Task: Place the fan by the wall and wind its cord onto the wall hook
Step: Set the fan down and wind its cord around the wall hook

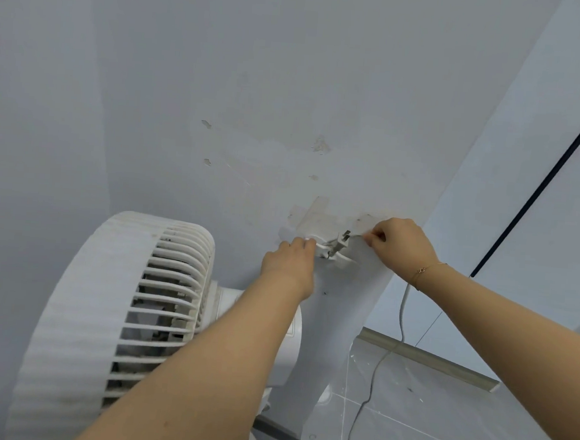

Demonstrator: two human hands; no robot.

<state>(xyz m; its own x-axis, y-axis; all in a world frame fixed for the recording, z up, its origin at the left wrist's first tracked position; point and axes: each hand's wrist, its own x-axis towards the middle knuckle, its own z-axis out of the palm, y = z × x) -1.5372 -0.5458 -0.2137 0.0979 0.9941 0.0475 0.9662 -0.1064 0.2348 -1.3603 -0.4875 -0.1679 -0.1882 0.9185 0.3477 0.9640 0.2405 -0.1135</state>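
Note:
A white fan [117, 307] with a slatted grille stands close to the pale wall [257, 80] at lower left, its motor housing behind my left forearm. A small white wall hook [339, 245] sits on a patch of peeled paint. My left hand [291, 259] pinches the white cord at the hook's left side. My right hand [400, 244] pinches the cord just right of the hook. A loose stretch of cord [402, 313] hangs below my right wrist and trails down to the floor.
The wall ends in a corner edge at right, beyond which lies a grey tiled floor [456, 420] with a metal threshold strip [436, 362]. A dark line [541, 182] runs diagonally along the right-hand panel. Paint chips mark the wall above the hook.

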